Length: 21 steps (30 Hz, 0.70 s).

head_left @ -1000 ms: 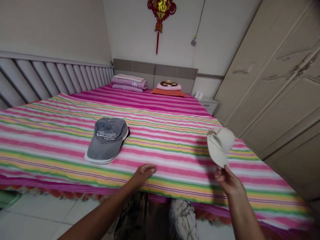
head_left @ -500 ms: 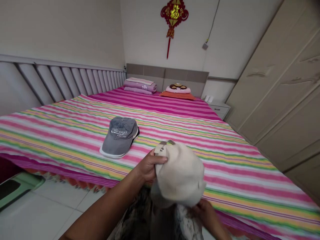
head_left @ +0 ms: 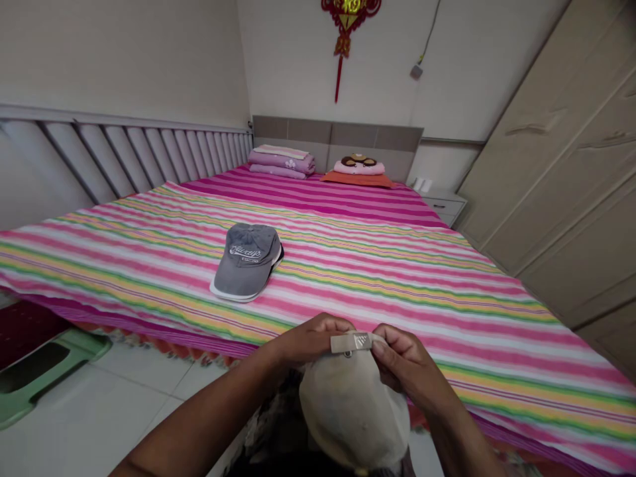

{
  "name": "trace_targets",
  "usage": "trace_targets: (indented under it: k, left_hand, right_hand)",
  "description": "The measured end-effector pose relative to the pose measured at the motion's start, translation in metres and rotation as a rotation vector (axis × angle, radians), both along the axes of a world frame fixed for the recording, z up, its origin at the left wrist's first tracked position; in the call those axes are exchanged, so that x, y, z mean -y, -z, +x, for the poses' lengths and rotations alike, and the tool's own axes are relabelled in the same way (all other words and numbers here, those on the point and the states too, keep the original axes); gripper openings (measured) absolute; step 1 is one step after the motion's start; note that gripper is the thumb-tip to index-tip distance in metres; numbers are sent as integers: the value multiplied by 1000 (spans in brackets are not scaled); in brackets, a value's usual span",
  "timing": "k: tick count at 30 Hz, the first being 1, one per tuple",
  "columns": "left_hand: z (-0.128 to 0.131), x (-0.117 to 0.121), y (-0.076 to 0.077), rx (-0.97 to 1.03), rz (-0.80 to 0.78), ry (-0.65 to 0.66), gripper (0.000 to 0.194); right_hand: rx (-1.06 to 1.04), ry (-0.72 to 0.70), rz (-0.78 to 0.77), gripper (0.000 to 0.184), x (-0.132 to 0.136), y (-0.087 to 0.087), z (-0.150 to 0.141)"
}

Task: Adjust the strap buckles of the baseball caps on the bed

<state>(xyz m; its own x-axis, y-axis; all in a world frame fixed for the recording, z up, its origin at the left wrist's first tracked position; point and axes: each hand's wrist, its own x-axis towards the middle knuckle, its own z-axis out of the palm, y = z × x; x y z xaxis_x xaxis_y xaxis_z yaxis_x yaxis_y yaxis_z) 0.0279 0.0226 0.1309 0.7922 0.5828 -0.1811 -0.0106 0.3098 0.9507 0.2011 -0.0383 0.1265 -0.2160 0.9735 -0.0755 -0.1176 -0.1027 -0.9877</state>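
Close in front of me, at the bottom middle, is a cream baseball cap [head_left: 352,404] with its back strap and metal buckle uppermost. My left hand [head_left: 318,338] grips the strap's left side, fingers curled. On the right side of the strap, my right hand [head_left: 405,358] pinches the cap between thumb and fingers. The cap's brim is out of sight below. A grey baseball cap [head_left: 248,258] with white lettering and a white-edged brim lies on the bed, left of both hands and apart from them.
A striped sheet covers the bed [head_left: 437,278]. Folded purple bedding [head_left: 281,162] and a pink and orange stack [head_left: 358,173] lie by the headboard [head_left: 377,139]. A green stool [head_left: 59,364] stands at lower left, a wardrobe [head_left: 561,165] at right.
My right hand has risen from the cap's lower edge to the strap beside my left hand. The cream cap has turned and lowered, bringing its strap and buckle to the top.
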Motion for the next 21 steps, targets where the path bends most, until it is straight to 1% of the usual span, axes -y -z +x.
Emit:
trace_targets:
  k: [3,8,13,17,21]
  left_hand:
    - [0,-1,-1,-9,-26,-27,30]
    - [4,5,-1,56,-78,-162,25]
    - [0,7,1,106,-104,-157,19]
    - [-3,7,4,90,-71,-142,23]
    - [-1,9,13,67,-47,-161,29]
  right_hand:
    - [21,-19,16,34,-1,-3,-1]
    - [-17,-23,4,33,-1,-10,-7]
    - [-80,-55,-1,33,-2,-9,-9]
    - [-73,-71,5,31,-2,-7,-10]
    - [-41,-67,19,31,0,-5,-12]
